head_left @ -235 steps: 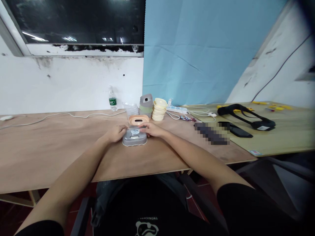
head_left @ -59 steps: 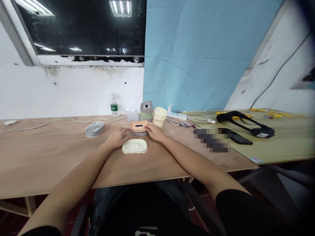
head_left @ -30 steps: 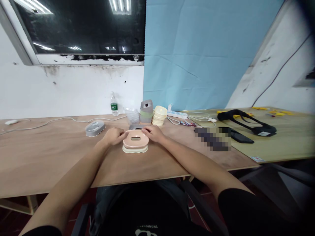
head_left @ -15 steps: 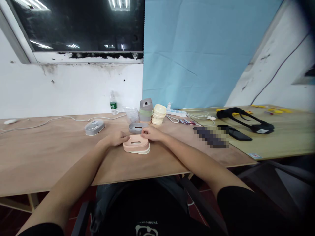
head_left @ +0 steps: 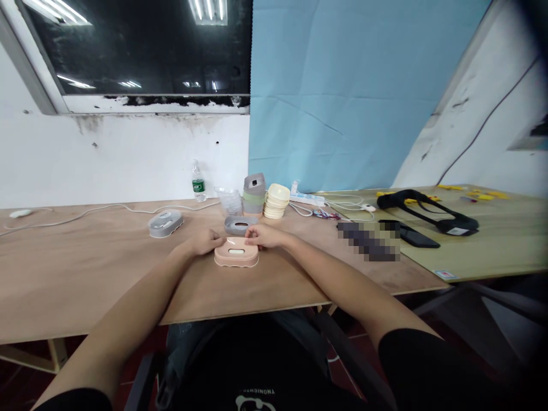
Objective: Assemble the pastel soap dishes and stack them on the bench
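Observation:
A pink oval lid sits on a cream base on the wooden table, right in front of me. My left hand rests on its left end and my right hand on its right end, fingers pressing on its top. Just behind lies a grey oval lid. A closed grey box stands further left.
Behind are a stack of cream bases, a stack of grey and green parts, clear cups and a water bottle. A white cable crosses the back. A phone, black strap and power strip lie right.
The grey box was set aside to the left. I lifted the pink lid off the grey one, brought it onto the cream base, and it now sits flat on it.

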`<state>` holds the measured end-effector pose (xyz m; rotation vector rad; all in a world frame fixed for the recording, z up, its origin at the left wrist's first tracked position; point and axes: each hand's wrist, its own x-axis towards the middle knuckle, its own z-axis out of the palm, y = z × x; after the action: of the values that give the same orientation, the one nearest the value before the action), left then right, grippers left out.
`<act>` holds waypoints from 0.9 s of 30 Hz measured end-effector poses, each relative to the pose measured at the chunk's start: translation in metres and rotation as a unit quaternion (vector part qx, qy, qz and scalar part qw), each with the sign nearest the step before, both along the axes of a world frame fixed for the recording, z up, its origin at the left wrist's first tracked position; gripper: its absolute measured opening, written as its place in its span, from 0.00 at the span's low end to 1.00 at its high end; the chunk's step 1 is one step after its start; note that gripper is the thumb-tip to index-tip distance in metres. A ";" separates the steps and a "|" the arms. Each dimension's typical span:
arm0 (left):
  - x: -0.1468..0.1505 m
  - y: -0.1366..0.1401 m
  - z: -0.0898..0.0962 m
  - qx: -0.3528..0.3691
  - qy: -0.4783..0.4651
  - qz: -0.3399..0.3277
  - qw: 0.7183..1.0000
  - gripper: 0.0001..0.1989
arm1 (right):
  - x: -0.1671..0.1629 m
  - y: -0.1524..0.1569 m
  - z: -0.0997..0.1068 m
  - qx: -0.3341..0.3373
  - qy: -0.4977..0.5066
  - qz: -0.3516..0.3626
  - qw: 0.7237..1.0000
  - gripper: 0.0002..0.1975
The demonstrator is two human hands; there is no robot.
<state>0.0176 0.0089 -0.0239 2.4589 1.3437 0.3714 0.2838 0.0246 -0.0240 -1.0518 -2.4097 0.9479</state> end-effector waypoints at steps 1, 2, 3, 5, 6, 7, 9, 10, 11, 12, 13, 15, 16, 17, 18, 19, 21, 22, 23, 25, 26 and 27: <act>-0.002 0.002 0.000 0.007 0.004 0.017 1.000 0.26 | -0.002 -0.001 0.003 0.052 -0.026 -0.016 0.998 0.12; -0.004 0.003 0.001 0.015 0.007 0.037 0.999 0.26 | -0.005 -0.001 0.006 0.111 -0.055 -0.032 0.992 0.13; -0.006 0.004 0.001 0.026 0.007 0.057 0.998 0.24 | -0.007 0.000 0.010 0.168 -0.083 -0.049 0.981 0.14; -0.010 0.006 0.002 0.055 -0.005 0.090 0.994 0.21 | -0.014 0.004 0.020 0.256 -0.116 -0.088 0.956 0.15; -0.012 0.006 0.002 0.068 -0.015 0.098 0.993 0.18 | -0.018 0.007 0.026 0.282 -0.120 -0.109 0.946 0.15; -0.013 0.006 0.001 0.076 -0.027 0.099 0.992 0.16 | -0.022 0.012 0.031 0.298 -0.118 -0.130 0.938 0.16; -0.014 0.006 0.000 0.074 -0.043 0.086 0.993 0.15 | -0.033 0.023 0.042 0.318 -0.103 -0.166 0.928 0.16; -0.015 0.006 -0.001 0.068 -0.045 0.076 0.994 0.15 | -0.040 0.029 0.048 0.326 -0.095 -0.178 0.924 0.16; -0.014 0.005 -0.002 0.063 -0.044 0.065 0.995 0.15 | -0.047 0.035 0.053 0.331 -0.089 -0.186 0.921 0.16; -0.014 0.005 -0.003 0.062 -0.042 0.053 0.996 0.15 | -0.054 0.042 0.058 0.334 -0.086 -0.194 0.919 0.16; -0.013 0.005 -0.004 0.065 -0.039 0.043 0.996 0.15 | -0.062 0.049 0.062 0.334 -0.086 -0.202 0.917 0.17; -0.011 0.005 -0.006 0.071 -0.031 0.026 0.997 0.16 | -0.075 0.062 0.068 0.327 -0.093 -0.231 0.912 0.20; -0.010 0.005 -0.006 0.072 -0.028 0.022 0.997 0.17 | -0.081 0.069 0.070 0.318 -0.100 -0.247 0.910 0.21; -0.010 0.005 -0.007 0.072 -0.026 0.020 0.997 0.17 | -0.086 0.075 0.071 0.307 -0.108 -0.262 0.909 0.22; -0.009 0.006 -0.008 0.072 -0.025 0.019 0.997 0.18 | -0.089 0.081 0.071 0.295 -0.115 -0.273 0.908 0.23; -0.009 0.006 -0.008 0.071 -0.024 0.020 0.997 0.19 | -0.092 0.086 0.071 0.285 -0.120 -0.280 0.909 0.22; -0.009 0.007 -0.009 0.071 -0.025 0.018 0.997 0.20 | -0.094 0.096 0.069 0.271 -0.123 -0.283 0.912 0.18; -0.010 0.008 -0.010 0.070 -0.026 0.016 0.997 0.20 | -0.094 0.100 0.068 0.268 -0.119 -0.282 0.914 0.16; -0.010 0.009 -0.010 0.069 -0.027 0.015 0.997 0.20 | -0.094 0.103 0.067 0.267 -0.112 -0.281 0.915 0.14; -0.010 0.010 -0.010 0.068 -0.027 0.016 0.997 0.21 | -0.092 0.108 0.065 0.265 -0.090 -0.284 0.917 0.11; -0.010 0.010 -0.010 0.068 -0.026 0.018 0.997 0.21 | -0.092 0.110 0.064 0.263 -0.075 -0.289 0.917 0.11; -0.010 0.010 -0.010 0.068 -0.025 0.021 0.997 0.21 | -0.091 0.111 0.064 0.262 -0.058 -0.294 0.918 0.10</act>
<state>0.0078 0.0190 -0.0343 2.5148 1.3941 0.5475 0.1926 0.1355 0.0402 -1.4928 -2.0340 0.0321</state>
